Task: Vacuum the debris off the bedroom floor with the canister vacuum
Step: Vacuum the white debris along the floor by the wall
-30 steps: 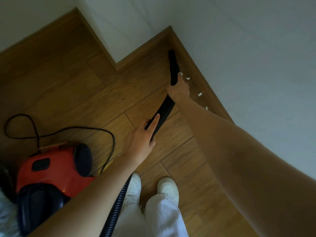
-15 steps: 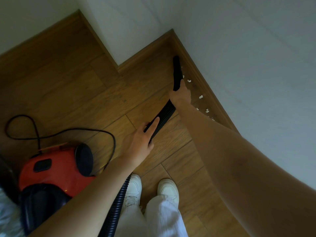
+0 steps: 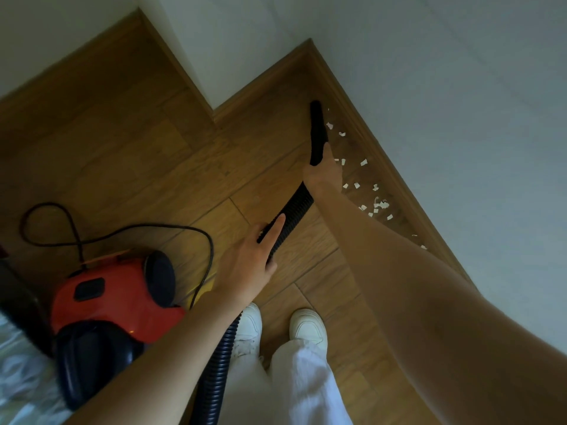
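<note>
A red and black canister vacuum (image 3: 110, 305) stands on the wooden floor at the lower left. Its black ribbed hose (image 3: 291, 213) runs up past my legs to a black nozzle (image 3: 317, 130) that points into the corner near the skirting board. My right hand (image 3: 322, 174) grips the nozzle's base. My left hand (image 3: 251, 265) holds the hose lower down, with the forefinger stretched along it. Several small white paper scraps (image 3: 372, 207) lie on the floor to the right of the nozzle, along the skirting board.
White walls with wooden skirting board (image 3: 383, 154) form a stepped corner ahead and to the right. The vacuum's black power cord (image 3: 122, 231) loops across the floor on the left. My white shoes (image 3: 305, 326) stand below the hose. A patterned fabric (image 3: 21, 378) shows at the lower left edge.
The view has shifted, so more scraps along the skirting board show below my right hand. Both hands keep their hold on nozzle and hose.
</note>
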